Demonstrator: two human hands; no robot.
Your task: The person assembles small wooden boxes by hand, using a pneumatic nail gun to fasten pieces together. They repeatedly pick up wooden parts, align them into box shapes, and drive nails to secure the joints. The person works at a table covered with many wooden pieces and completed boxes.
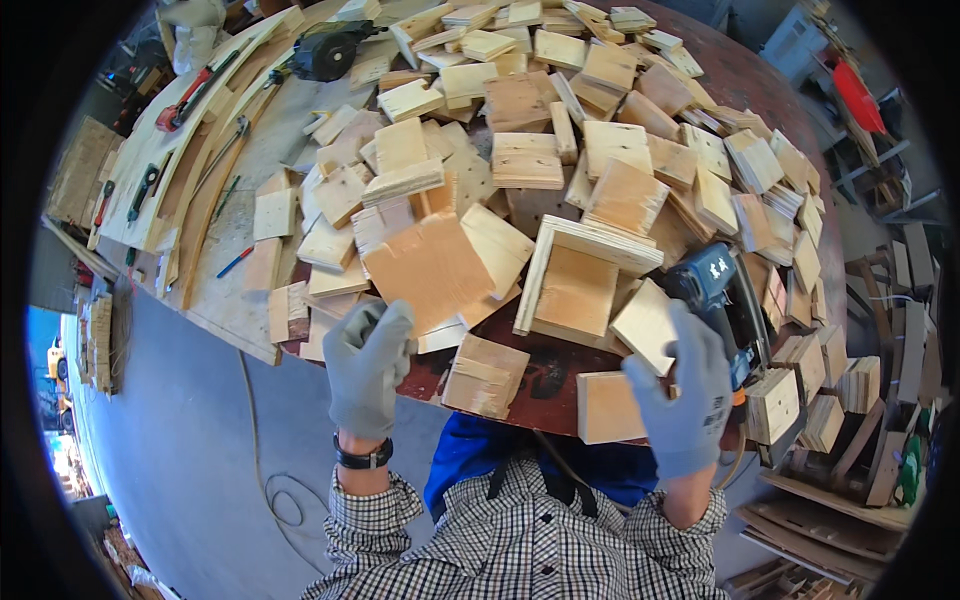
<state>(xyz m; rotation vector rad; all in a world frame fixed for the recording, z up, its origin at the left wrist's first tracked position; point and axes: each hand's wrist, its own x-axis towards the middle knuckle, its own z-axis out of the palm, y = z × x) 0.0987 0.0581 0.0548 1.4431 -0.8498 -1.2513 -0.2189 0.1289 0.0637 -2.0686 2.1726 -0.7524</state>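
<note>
My left hand point(368, 368), in a grey glove, is closed, with its curled fingers at the lower left edge of a reddish-brown square plywood piece point(428, 268). My right hand point(690, 395), gloved too, has its thumb and fingers apart beside a pale wood block point(648, 325). To its right lies a blue-and-black nail gun point(718, 290) on the blocks. Between my hands, pieces joined at right angles form a corner-shaped wooden assembly point(578, 285). Near the table edge lie a rough-faced block point(485, 376) and a smooth block point(610, 408).
A large heap of plywood blocks point(525, 160) covers the dark red table point(545, 380). On the plywood sheet point(215, 285) at left lie a black round-bodied tool point(327, 50), red-handled cutters point(185, 100) and a pen point(235, 262). A hose point(252, 430) trails over the floor. Wood scraps fill a rack point(890, 400) at right.
</note>
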